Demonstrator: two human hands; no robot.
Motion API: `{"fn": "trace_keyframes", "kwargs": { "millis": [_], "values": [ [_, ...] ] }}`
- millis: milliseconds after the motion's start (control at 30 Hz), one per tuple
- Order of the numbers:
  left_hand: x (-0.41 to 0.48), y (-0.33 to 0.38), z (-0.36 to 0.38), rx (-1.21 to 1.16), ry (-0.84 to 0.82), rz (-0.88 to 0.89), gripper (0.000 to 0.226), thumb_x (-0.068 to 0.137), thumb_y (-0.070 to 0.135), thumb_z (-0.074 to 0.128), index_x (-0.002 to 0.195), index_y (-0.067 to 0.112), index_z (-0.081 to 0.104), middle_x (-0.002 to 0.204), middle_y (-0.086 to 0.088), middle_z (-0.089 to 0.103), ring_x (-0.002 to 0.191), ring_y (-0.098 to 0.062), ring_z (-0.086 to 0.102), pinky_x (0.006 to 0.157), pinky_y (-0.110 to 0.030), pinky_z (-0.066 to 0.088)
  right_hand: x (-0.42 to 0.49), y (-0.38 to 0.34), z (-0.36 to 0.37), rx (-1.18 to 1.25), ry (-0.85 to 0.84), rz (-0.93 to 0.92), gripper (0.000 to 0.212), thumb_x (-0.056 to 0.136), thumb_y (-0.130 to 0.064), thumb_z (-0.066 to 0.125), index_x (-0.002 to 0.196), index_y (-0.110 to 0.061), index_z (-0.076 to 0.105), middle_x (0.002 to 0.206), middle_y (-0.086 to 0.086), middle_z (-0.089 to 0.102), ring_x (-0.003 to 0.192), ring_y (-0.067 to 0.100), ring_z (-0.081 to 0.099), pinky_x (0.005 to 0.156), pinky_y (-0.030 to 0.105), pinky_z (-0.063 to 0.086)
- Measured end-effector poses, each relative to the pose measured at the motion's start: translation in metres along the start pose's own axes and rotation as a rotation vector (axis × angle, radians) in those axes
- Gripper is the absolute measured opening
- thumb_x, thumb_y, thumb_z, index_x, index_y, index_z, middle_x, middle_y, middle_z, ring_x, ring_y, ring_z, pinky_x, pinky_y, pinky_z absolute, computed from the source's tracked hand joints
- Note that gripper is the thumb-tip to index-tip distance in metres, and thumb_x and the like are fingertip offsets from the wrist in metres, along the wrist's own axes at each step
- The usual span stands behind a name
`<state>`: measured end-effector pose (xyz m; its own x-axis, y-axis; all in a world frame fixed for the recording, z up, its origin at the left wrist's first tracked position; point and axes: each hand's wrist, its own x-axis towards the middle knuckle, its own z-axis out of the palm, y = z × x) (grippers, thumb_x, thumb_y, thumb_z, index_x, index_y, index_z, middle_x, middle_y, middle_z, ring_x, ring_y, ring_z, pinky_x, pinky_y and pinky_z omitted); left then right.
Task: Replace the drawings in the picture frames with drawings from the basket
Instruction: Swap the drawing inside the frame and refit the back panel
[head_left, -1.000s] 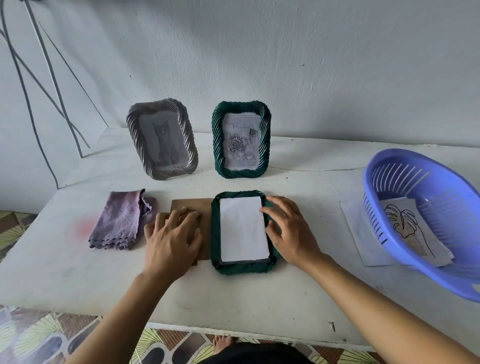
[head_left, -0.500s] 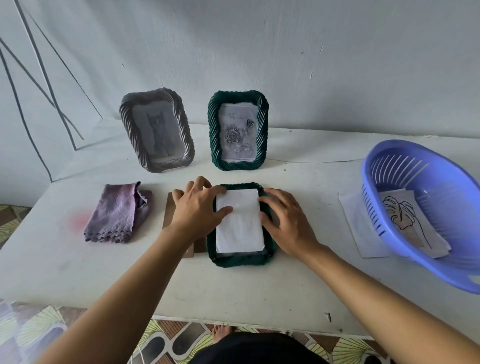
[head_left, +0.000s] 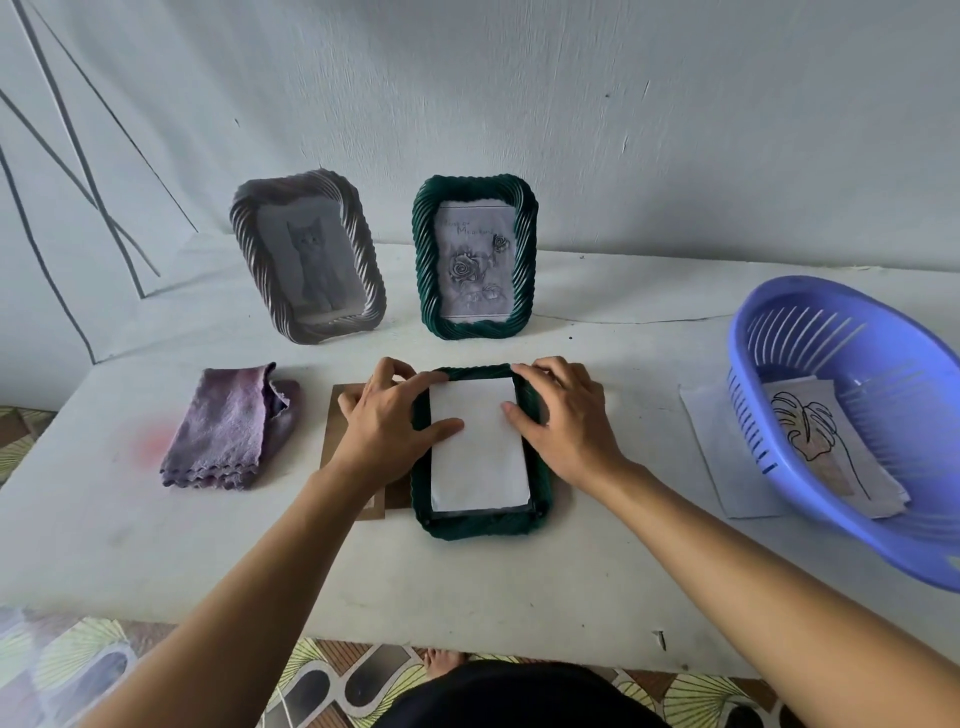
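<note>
The green frame (head_left: 480, 522) lies face down near the front edge of the tabletop (head_left: 104, 545), at its middle, with a white sheet (head_left: 478, 447) set in its back. Half a second ago the left hand (head_left: 387, 434) lay over the frame's left rim; now both hands have slid toward the frame's far corners, and the right hand (head_left: 563, 423) has moved up from the right rim. Each hand curls its fingers over a far corner and presses a thumb on the sheet, gripping the frame. Its long axis runs from the front edge toward the wall.

A brown backing board (head_left: 340, 441) lies just left, partly under the left hand. The upright green frame (head_left: 475, 257) at the back shows a rose drawing with writing too faint to read. A basket (head_left: 852, 431) sits at the right edge.
</note>
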<state>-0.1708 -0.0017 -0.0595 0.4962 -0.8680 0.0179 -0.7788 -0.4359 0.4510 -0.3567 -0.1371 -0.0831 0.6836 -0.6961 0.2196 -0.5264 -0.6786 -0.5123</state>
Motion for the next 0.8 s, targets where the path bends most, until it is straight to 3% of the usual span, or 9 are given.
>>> {"fn": "trace_keyframes", "kwargs": {
  "millis": [133,233,433,567,700,800],
  "values": [
    [-0.003,-0.002,0.004,-0.073,0.053,0.008,0.055,0.077,0.056,0.077,0.127,0.041,0.06,0.12,0.006,0.037,0.105,-0.02,0.053,0.091,-0.038,0.021,0.0,0.002,0.003,0.005,0.004,0.001,0.048,0.088,-0.045,0.065,0.13,-0.021,0.062,0.117,-0.003,0.051,0.113,0.019,0.051,0.095,0.042,0.039],
    [-0.002,0.0,0.005,-0.078,0.074,0.036,0.05,0.076,0.052,0.081,0.121,0.039,0.062,0.12,0.006,0.038,0.113,-0.019,0.046,0.088,-0.038,0.021,-0.002,0.002,0.003,0.017,0.016,0.001,0.047,0.09,-0.048,0.061,0.129,-0.021,0.062,0.118,-0.005,0.051,0.113,0.017,0.05,0.095,0.04,0.038],
    [-0.002,0.004,0.002,0.001,0.085,0.145,0.041,0.081,0.05,0.076,0.114,0.034,0.056,0.11,0.015,0.058,0.107,-0.017,0.041,0.079,-0.038,0.026,-0.002,0.002,-0.008,0.134,-0.019,-0.004,0.043,0.093,-0.036,0.066,0.133,-0.022,0.059,0.12,-0.005,0.056,0.117,0.015,0.051,0.102,0.039,0.04],
    [-0.002,0.003,0.0,-0.008,0.094,0.159,0.044,0.079,0.048,0.078,0.111,0.033,0.051,0.103,0.018,0.057,0.101,-0.013,0.043,0.078,-0.037,0.027,-0.003,0.002,-0.032,0.225,-0.082,0.005,0.043,0.095,-0.029,0.065,0.136,-0.022,0.055,0.122,-0.006,0.06,0.12,0.011,0.049,0.105,0.025,0.039],
    [0.001,0.001,-0.002,-0.017,0.049,0.173,0.035,0.081,0.043,0.079,0.108,0.035,0.059,0.104,0.012,0.051,0.098,-0.013,0.049,0.084,-0.037,0.027,-0.006,0.005,-0.047,0.187,-0.153,0.012,0.037,0.096,-0.033,0.061,0.133,-0.027,0.057,0.121,-0.012,0.059,0.12,0.003,0.049,0.102,0.013,0.034],
    [0.005,0.002,-0.005,-0.056,-0.001,0.143,0.031,0.082,0.042,0.078,0.111,0.035,0.068,0.113,0.012,0.054,0.101,-0.013,0.054,0.087,-0.037,0.025,-0.008,0.006,-0.055,0.136,-0.132,-0.009,0.034,0.096,-0.029,0.062,0.129,-0.026,0.061,0.12,-0.009,0.061,0.118,0.008,0.052,0.103,0.023,0.041]
  ]
}}
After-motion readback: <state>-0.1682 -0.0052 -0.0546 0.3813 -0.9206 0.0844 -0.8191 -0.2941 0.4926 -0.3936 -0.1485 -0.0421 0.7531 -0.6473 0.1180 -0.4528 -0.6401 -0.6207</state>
